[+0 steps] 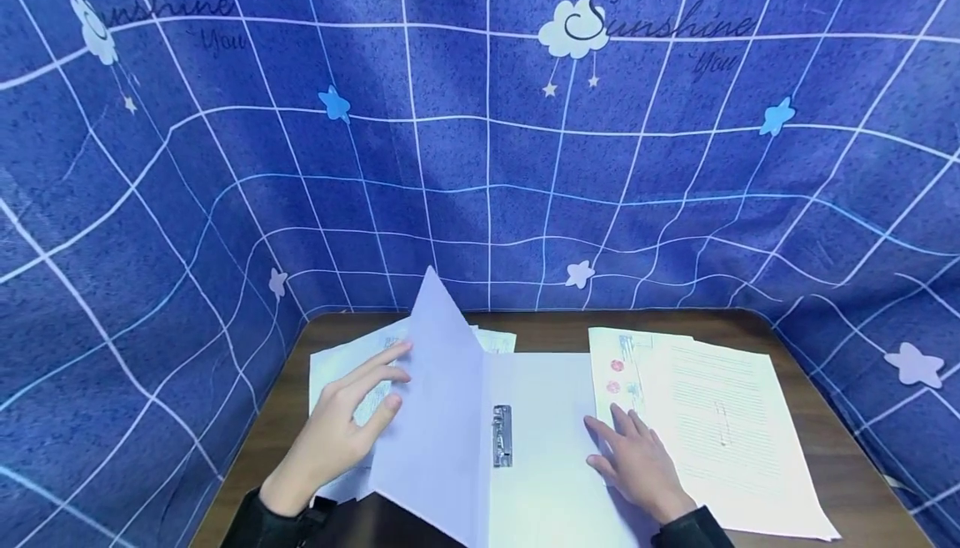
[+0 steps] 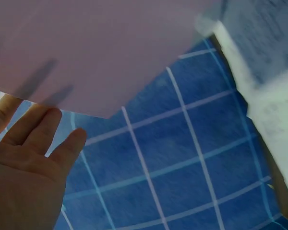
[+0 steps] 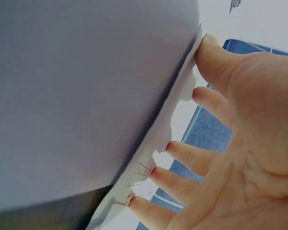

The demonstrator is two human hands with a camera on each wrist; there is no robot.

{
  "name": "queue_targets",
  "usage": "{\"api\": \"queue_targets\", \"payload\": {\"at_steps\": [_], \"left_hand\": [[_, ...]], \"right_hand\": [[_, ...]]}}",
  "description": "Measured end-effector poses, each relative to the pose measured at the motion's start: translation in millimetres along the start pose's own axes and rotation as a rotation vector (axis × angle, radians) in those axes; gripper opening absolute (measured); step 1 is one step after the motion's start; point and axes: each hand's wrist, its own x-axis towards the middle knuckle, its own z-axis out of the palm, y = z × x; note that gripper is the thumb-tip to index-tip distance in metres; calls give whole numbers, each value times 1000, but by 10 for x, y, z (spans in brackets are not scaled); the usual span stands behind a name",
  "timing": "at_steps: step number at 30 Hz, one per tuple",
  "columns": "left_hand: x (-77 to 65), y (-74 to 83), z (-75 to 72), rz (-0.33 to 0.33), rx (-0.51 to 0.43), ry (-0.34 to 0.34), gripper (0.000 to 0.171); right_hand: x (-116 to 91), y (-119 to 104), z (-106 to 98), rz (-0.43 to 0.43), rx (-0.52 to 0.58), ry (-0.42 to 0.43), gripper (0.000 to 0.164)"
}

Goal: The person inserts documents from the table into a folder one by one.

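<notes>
A pale file folder (image 1: pixel 551 481) lies spread on the table, a metal clip (image 1: pixel 502 436) fixed near its fold. Its left cover (image 1: pixel 431 427) stands tilted up. My left hand (image 1: pixel 337 423) is at the outer edge of that cover, fingers loosely extended; in the left wrist view the fingertips reach the edge of the cover (image 2: pixel 96 62). At the folder's right edge, my right hand (image 1: pixel 637 460) rests with fingers spread, beside a stack of printed papers (image 1: pixel 738 448). The right wrist view has its fingertips (image 3: pixel 175 184) along the edge of the pale sheets.
More printed papers (image 1: pixel 330 377) lie partly under the raised cover on the left. Red stamp marks (image 1: pixel 617 365) show on a sheet beside the right hand. The wooden table (image 1: pixel 551 331) is bordered by a blue checked cloth (image 1: pixel 450 156).
</notes>
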Motion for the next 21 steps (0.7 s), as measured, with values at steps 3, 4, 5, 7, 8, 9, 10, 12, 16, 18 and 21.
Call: {"api": "queue_targets", "payload": {"at_steps": [3,4,5,7,8,9,10,12,16,18,21], "left_hand": [[-123,-96,-43,-34,13,24,19],[-167,-126,-54,-42,23,31,18],[-210,-159,-66,-48,36,38,17],[-302,-216,-97,-72,69,42,15],[-347,-244,-115,-89,88,40,13],[-387,-271,-131,-108,115,31,12],[-419,-298,-143,-128,138,19,10],[-469,-352,-144,-188,192,-32,11],[-517,-467,-26,-270,309,-191,37],[-539,-515,72,-303,349,-270,50],[-595,-551,223,-355,392,-361,60]], "right_hand": [[-14,46,-24,11,1,-6,53],[-18,62,-32,14,1,-8,53],[-18,77,-41,17,5,-8,53],[-11,98,-55,17,12,-10,53],[-4,108,-56,16,15,-13,53],[1,115,-60,15,17,-15,53],[5,123,-63,13,18,-16,53],[6,137,-72,7,15,-15,54],[-9,162,-77,-3,8,10,53],[-16,165,-70,-8,10,20,52],[-11,156,-43,-22,17,20,52]]}}
